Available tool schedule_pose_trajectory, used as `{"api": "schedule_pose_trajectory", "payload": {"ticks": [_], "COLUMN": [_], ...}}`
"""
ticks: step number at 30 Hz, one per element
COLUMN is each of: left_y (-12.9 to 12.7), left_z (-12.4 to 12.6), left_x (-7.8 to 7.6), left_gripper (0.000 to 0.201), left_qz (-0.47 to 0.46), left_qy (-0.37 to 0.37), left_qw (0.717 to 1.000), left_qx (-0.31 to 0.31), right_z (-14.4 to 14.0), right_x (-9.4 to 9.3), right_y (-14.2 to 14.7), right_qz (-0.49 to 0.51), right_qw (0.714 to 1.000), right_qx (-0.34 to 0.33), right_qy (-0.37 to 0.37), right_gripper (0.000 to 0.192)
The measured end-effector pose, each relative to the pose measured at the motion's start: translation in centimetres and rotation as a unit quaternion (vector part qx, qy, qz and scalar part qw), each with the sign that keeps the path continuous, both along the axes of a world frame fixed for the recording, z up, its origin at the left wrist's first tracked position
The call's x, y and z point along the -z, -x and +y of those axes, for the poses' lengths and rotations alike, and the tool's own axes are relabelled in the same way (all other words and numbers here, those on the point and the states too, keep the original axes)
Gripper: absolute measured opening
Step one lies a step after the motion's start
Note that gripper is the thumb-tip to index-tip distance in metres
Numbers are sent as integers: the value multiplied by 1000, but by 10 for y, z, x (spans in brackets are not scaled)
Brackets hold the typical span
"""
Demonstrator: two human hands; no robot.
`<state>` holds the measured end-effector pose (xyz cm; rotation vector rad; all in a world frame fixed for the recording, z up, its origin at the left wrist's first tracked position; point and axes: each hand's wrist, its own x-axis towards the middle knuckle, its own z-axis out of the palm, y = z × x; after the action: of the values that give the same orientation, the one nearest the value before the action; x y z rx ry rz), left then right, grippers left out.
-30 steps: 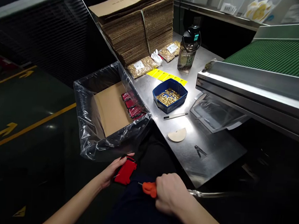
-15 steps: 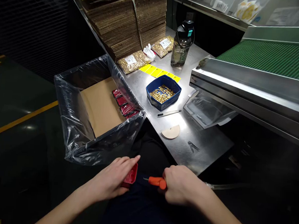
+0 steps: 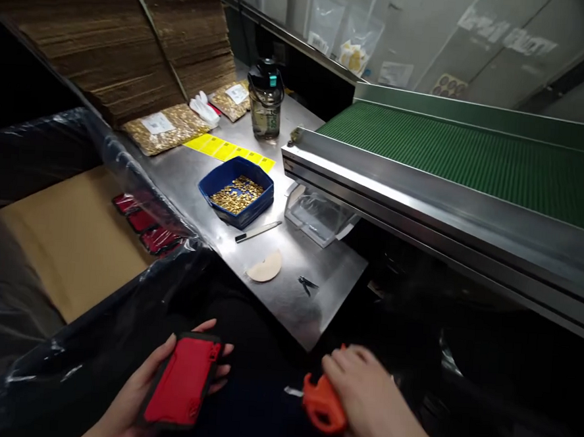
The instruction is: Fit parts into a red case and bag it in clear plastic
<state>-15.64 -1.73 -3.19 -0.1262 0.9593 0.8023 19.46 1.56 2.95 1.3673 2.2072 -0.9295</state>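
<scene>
Left hand (image 3: 133, 393) cradles red case (image 3: 180, 381) (flat); right hand (image 3: 374, 408) grips orange tool (image 3: 323, 405).

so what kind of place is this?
Likely a factory packing station: a green conveyor belt beside a steel table, a stack of flat cardboard, and a blue tray of small brass parts.

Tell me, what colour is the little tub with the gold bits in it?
The tub is dark blue, seen clearly in the head view on the metal table.
</scene>
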Motion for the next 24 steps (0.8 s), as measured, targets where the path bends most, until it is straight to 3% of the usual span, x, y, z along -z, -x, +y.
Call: {"api": "schedule_pose_trajectory", "payload": {"ticks": [2,4,6,9,12,14,18,24], "left_y": [-23,-46,-66,-88,-98,-98,-96,-97], "left_z": [7,16,24,29,25,20,10,9], "left_x": [3,5,5,1,-3,-4,-2,1], "left_gripper": [91,81,74,72,71,67,60,58], "left_qz": [-35,-51,-60,-87,-103,-100,-80,-55], "left_qy": [2,-6,-26,-62,-81,-81,-58,-39], "left_qw": [999,999,998,993,989,990,993,996], "left_qx": [-5,3,22,49,63,65,61,66], "right_z": [3,15,32,53,61,61,54,47], "right_x": [16,36,65,115,159,178,195,194], "right_y": [-41,-77,-102,-117,-121,-125,-132,-135], "right_qz": [-45,-134,-196,-230,-260,-274,-280,-268], "right_qw": [991,975,964,957,947,939,930,928], "right_qx": [34,30,27,49,82,103,125,130], "right_qy": [-119,-176,-180,-168,-169,-179,-200,-223], "right_gripper": [42,50,58,53,47,47,48,51]}}
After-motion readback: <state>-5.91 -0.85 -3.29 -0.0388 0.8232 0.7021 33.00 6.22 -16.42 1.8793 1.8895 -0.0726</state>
